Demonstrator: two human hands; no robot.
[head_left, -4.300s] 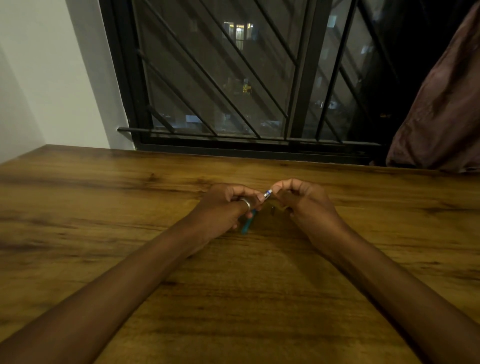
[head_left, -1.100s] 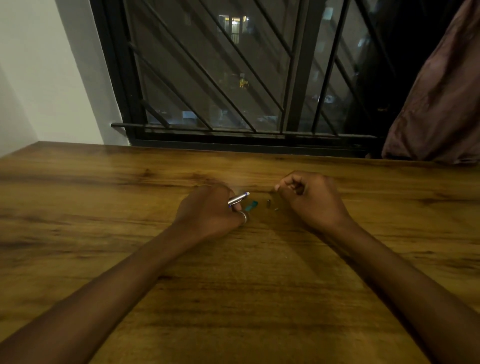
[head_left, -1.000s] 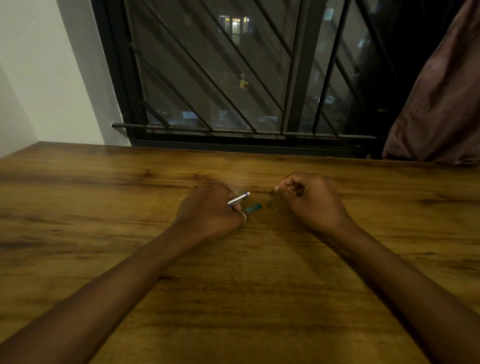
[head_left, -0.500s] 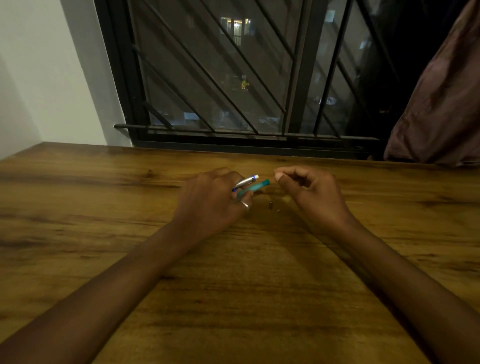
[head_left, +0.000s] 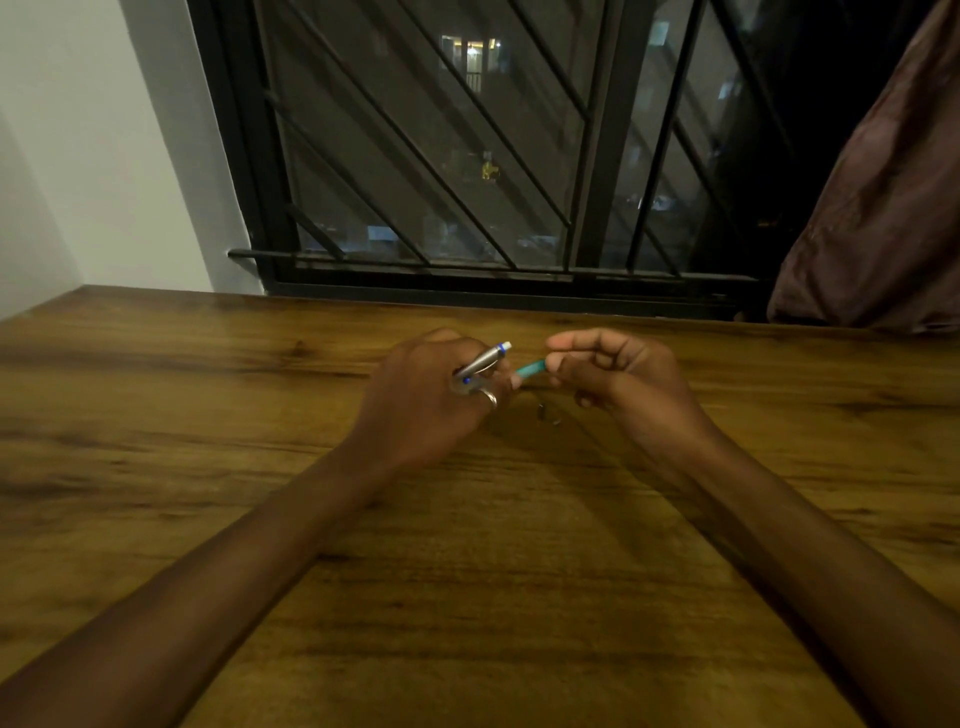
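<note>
- left hand (head_left: 428, 400) knuckles up, low over the table (head_left: 197, 426), fingers curled round a silver pen barrel (head_left: 480, 362); the barrel pokes up and right out of the fist, blue-and-white end highest
- ring (head_left: 489, 399) on one left finger, just under the barrel
- right hand (head_left: 621, 382) fingers curled in, thumb and forefinger pinching the right end of a teal pen part (head_left: 531, 369)
- teal pen part sits in the gap between both hands, off the table, tilted up toward the right; its left end meets the left fingertips, cannot tell if they grip it too
- barrel and teal pen part close together, not joined, barrel above and to the left
- small dark bits (head_left: 543, 411) lie on the table just below the gap between the hands, too small to tell what they are
- barred window (head_left: 426, 171) behind the table's far edge, dark outside with a few lit spots; brown curtain (head_left: 883, 208) far right, white wall (head_left: 93, 156) on the left
</note>
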